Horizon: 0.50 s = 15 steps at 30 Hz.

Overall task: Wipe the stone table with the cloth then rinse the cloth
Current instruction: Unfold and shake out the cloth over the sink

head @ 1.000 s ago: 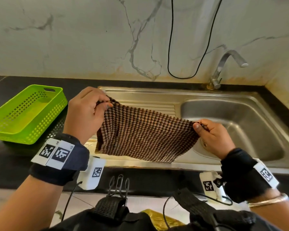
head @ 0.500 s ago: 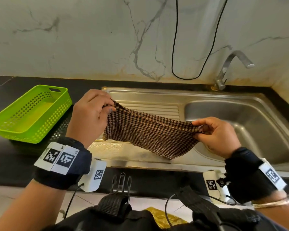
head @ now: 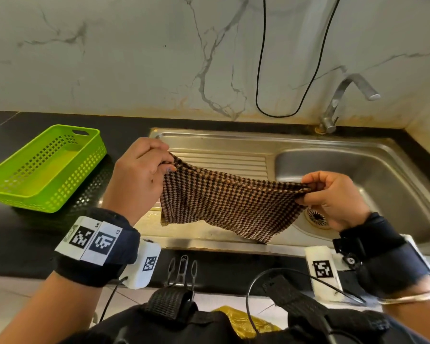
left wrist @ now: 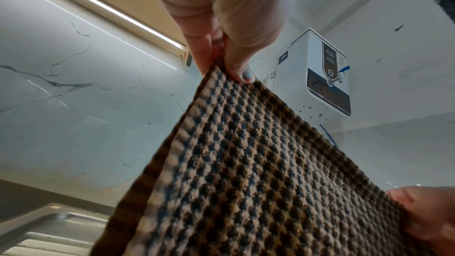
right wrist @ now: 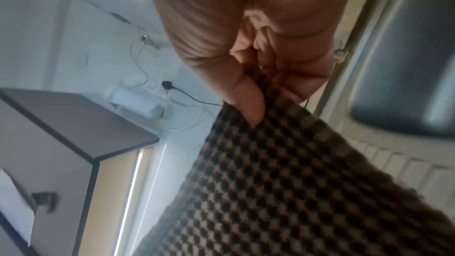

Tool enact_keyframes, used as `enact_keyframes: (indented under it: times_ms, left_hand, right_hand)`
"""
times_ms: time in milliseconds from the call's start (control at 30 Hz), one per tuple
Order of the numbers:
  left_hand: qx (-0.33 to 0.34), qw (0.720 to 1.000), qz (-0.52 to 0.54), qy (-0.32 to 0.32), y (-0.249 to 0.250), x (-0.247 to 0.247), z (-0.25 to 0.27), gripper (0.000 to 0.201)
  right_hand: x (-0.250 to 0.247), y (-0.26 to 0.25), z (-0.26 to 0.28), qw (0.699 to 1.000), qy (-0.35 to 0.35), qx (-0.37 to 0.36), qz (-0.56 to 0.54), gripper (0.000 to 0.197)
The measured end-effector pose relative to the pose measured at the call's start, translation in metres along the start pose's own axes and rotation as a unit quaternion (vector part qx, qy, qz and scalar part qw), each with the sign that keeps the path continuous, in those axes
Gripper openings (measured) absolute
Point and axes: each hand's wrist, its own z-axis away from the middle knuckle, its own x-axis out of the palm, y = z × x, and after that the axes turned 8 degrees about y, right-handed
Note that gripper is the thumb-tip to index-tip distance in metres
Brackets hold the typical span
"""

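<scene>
A brown and tan checked cloth (head: 223, 202) hangs spread in the air above the steel sink's drainboard (head: 223, 160). My left hand (head: 144, 175) pinches its upper left corner, and the left wrist view shows thumb and finger closed on the cloth (left wrist: 258, 163) edge. My right hand (head: 333, 197) pinches the upper right corner over the sink basin (head: 372, 175); the right wrist view shows the fingers bunched on the cloth (right wrist: 283, 182). The black stone counter (head: 8, 244) lies to the left of the sink.
A green perforated basket (head: 45, 167) sits on the counter at the left. A curved tap (head: 343, 100) stands behind the basin, with the drain (head: 316, 217) below my right hand. A black cable (head: 261, 70) hangs down the marble wall. A water purifier (left wrist: 317, 77) is mounted above.
The cloth's lower part has been lifted and folded, so it hangs shorter than a second ago. My right hand has risen a little, and the view has shifted slightly left.
</scene>
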Motion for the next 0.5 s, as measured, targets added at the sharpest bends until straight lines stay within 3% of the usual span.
enact_keyframes:
  times_ms: [233,400,500]
  left_hand:
    - [0.0,1.0,0.0,0.0,-0.002,0.002,0.004,0.01]
    - [-0.005,1.0,0.011,0.008,-0.002,0.002,0.007,0.007]
    - [-0.03,1.0,0.005,0.008,-0.002,0.002,0.011,0.008]
  right_hand:
    - [-0.001,0.0,0.005,1.0,-0.01,0.017,0.024,0.032]
    - [0.003,-0.002,0.0,0.991,0.008,0.107,-0.083,0.037]
    - [0.003,-0.002,0.001,0.99,-0.005,0.109,-0.088,0.03]
